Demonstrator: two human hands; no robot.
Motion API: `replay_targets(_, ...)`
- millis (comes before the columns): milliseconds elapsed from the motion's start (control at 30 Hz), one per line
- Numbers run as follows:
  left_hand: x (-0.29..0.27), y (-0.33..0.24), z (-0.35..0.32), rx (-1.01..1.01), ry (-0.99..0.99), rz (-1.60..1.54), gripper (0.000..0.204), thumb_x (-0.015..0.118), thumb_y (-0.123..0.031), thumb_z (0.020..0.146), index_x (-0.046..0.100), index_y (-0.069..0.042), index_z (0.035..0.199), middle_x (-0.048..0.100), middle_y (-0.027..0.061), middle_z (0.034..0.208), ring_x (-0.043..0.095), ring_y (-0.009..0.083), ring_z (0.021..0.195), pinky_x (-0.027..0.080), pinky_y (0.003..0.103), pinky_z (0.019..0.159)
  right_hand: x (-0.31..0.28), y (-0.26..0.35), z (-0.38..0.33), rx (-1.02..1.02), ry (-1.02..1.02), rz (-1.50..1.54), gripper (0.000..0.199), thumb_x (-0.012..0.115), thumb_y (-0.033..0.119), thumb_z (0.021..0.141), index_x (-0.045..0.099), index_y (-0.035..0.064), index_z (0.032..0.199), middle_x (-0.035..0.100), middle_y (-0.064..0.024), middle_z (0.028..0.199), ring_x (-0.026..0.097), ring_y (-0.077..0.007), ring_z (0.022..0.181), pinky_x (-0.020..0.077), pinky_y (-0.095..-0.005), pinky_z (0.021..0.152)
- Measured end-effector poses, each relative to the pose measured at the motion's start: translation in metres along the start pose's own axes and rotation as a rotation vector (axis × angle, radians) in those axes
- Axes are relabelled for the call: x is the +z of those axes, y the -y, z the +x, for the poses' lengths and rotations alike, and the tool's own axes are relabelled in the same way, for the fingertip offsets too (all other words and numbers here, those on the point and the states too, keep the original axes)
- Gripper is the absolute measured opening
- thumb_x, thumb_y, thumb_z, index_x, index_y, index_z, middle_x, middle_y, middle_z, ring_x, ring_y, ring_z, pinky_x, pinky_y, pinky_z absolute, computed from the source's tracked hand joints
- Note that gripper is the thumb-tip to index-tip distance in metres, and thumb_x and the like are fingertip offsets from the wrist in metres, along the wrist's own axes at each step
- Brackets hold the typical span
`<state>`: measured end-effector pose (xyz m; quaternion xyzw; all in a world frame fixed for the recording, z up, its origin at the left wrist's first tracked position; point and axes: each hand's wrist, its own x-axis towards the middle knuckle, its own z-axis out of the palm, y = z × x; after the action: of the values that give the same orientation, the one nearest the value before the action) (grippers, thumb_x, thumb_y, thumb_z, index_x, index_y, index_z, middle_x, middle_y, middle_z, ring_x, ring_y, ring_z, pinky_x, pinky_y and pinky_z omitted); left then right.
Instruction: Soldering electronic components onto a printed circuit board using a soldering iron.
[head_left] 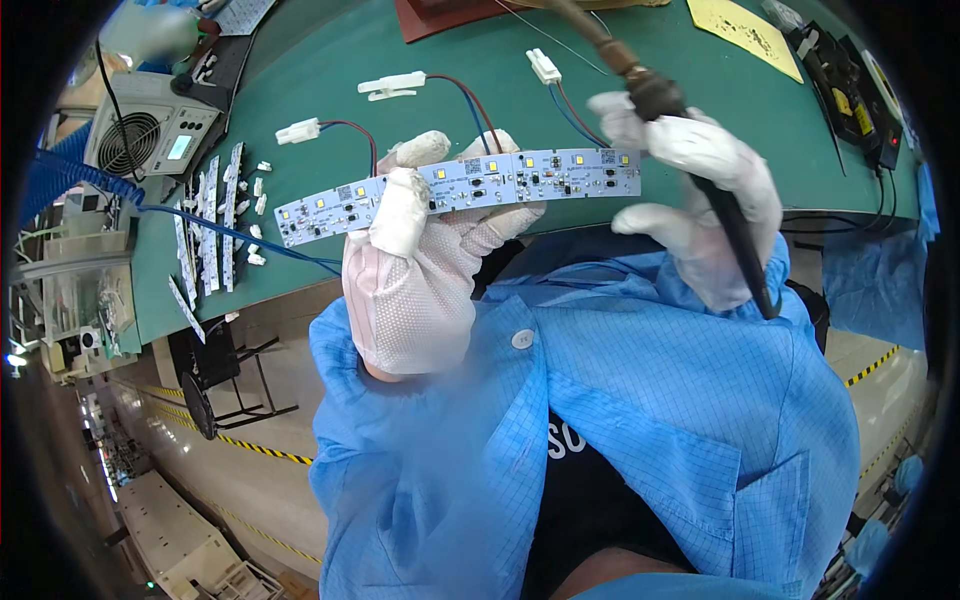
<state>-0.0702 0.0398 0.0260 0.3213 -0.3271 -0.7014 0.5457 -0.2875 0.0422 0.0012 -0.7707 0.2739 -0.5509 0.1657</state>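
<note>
- Head view: the circuit strip, a narrow, slightly bowed white band of boards, is held up in the middle of the frame, its long axis running left to right with the right end higher.
- The left hand, in a white glove, is clamped on the strip left of its middle, the thumb across the face and other fingers behind; the strip reaches out to both sides of this grip.
- The right hand, also gloved, has its fingers closed around the soldering iron; the handle slants from the upper middle toward the lower right, and the iron's tip is out of view beyond the top edge.
- The strip's right end lies just left of the right hand, between its thumb and fingertips, so the right hand is the nearer to that end; whether they touch cannot be told.
- Three white plugs on red and blue wires stand off the strip's upper side, over the green table.
- More strips lie at left.
</note>
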Motion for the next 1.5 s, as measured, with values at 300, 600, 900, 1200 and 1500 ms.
replay_targets(300, -0.055, -0.008, 0.014, 0.122, 0.207, 0.272, 0.066, 0.053, -0.046, 0.088, 0.034, 0.000, 0.131, 0.049, 0.0214, 0.114, 0.057, 0.0300, 0.095, 0.054, 0.039, 0.076, 0.014, -0.010, -0.005, 0.022, -0.324, 0.271, 0.045, 0.066, -0.007, 0.073, 0.049, 0.0055, 0.113, 0.064, -0.0165, 0.095, 0.061, -0.0398, 0.097, 0.0504, -0.0524, 0.085)
replay_targets(600, -0.092, -0.066, 0.067, 0.409, -0.212, 0.677, 0.033, 0.044, -0.021, 0.095, 0.047, 0.005, 0.115, 0.058, 0.0145, 0.091, 0.060, 0.0174, 0.066, 0.051, 0.027, 0.057, 0.020, -0.021, -0.012, 0.236, -0.482, 0.149, 0.038, 0.069, -0.001, 0.074, 0.055, -0.0014, 0.110, 0.063, -0.0160, 0.102, 0.062, -0.0235, 0.092, 0.0499, -0.0323, 0.082)
replay_targets(900, -0.178, -0.096, 0.172, 0.577, -0.542, 1.581, 0.047, 0.063, -0.026, 0.085, 0.048, 0.000, 0.121, 0.060, 0.0177, 0.110, 0.057, 0.0277, 0.105, 0.044, 0.035, 0.087, 0.024, -0.021, -0.011, 0.290, -0.463, 0.203, 0.036, 0.072, 0.006, 0.074, 0.058, -0.0012, 0.107, 0.064, -0.0149, 0.097, 0.062, -0.0225, 0.089, 0.0496, -0.0323, 0.083)
replay_targets(1200, -0.177, -0.145, 0.078, 0.423, -0.860, 1.896, 0.023, 0.069, -0.020, 0.072, 0.069, -0.008, 0.091, 0.067, 0.0129, 0.085, 0.065, 0.0256, 0.079, 0.049, 0.033, 0.070, 0.021, -0.023, -0.019, 0.344, -0.382, 0.168, 0.031, 0.064, 0.004, 0.079, 0.056, 0.0002, 0.108, 0.063, -0.0153, 0.095, 0.060, -0.0313, 0.098, 0.0453, -0.0423, 0.090)
replay_targets(1500, -0.184, -0.149, 0.053, 0.563, -0.934, 1.858, 0.035, 0.068, -0.028, 0.075, 0.062, 0.000, 0.096, 0.064, 0.0179, 0.092, 0.063, 0.0293, 0.084, 0.048, 0.036, 0.078, 0.019, -0.022, -0.020, 0.309, -0.336, 0.100, 0.031, 0.065, 0.002, 0.079, 0.056, 0.0007, 0.108, 0.064, -0.0161, 0.094, 0.060, -0.0326, 0.097, 0.0445, -0.0445, 0.091)
